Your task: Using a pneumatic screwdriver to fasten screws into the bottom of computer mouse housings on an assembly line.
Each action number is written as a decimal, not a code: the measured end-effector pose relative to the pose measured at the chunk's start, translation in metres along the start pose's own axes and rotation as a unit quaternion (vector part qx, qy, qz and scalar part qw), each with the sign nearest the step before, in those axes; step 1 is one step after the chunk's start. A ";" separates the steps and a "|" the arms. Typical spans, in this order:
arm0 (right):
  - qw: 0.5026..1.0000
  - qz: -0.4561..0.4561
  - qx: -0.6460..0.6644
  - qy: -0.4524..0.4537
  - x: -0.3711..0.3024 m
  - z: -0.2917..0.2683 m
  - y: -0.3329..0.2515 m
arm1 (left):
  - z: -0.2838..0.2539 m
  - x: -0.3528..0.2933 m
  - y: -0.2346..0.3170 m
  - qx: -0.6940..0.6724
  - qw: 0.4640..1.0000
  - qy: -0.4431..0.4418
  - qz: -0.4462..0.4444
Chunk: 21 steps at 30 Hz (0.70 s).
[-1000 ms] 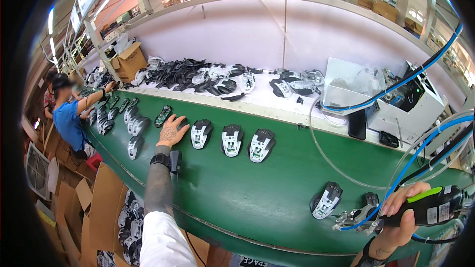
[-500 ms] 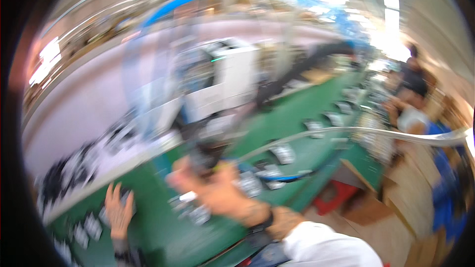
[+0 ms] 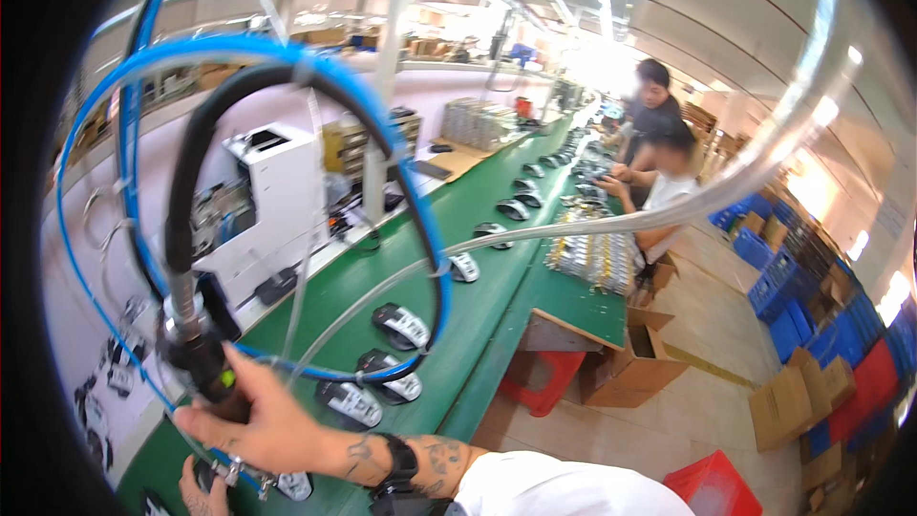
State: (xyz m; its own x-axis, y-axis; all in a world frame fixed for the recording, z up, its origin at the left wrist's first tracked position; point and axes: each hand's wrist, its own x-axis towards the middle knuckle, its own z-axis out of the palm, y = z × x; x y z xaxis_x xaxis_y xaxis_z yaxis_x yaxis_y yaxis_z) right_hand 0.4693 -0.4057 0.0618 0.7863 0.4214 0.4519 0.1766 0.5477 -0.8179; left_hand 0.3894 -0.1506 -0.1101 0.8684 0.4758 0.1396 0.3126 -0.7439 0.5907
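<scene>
My right hand (image 3: 263,425) is closed round the black grip of a power screwdriver (image 3: 205,363), which hangs upright with a black cable and blue hose rising from its top. Below that fist sits a small metal fitting (image 3: 244,473) on a blue tube. My left hand (image 3: 201,492), at the lower edge, has its fingers curled round a dark mouse-shaped part (image 3: 204,474), mostly hidden. Beside my right wrist several black-and-white mouse-shaped housings (image 3: 351,403) lie on the green conveyor belt (image 3: 458,334).
More housings (image 3: 401,325) line the belt into the distance. A white machine (image 3: 277,201) stands on the left ledge. A clear tube (image 3: 573,225) crosses the view. Two people work at the far right by a tray of parts (image 3: 597,258). Cardboard boxes (image 3: 630,363) and a red stool (image 3: 544,382) stand below.
The view has swung to the right and sharpened. Both hands now appear lower and further left; the screwdriver stays in my right hand.
</scene>
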 end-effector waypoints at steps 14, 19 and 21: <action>0.967 -0.211 0.138 -0.045 -0.009 -0.032 -0.001 | 0.041 -0.064 0.091 -0.842 0.504 -0.133 -0.141; 0.972 -0.190 0.129 -0.043 -0.011 -0.025 0.005 | 0.039 -0.069 0.089 -0.853 0.483 -0.153 -0.128; 0.971 -0.192 0.126 -0.066 -0.011 -0.027 0.003 | 0.039 -0.069 0.091 -0.859 0.472 -0.154 -0.123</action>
State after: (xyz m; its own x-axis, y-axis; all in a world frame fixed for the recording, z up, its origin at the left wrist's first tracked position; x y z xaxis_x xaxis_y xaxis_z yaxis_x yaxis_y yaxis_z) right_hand 0.4772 -0.4280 0.0445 0.6059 0.2309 0.7613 0.2776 0.8354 -0.4744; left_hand 0.3727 -0.2692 -0.0970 0.9847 0.1604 -0.0675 -0.1248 0.9212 0.3684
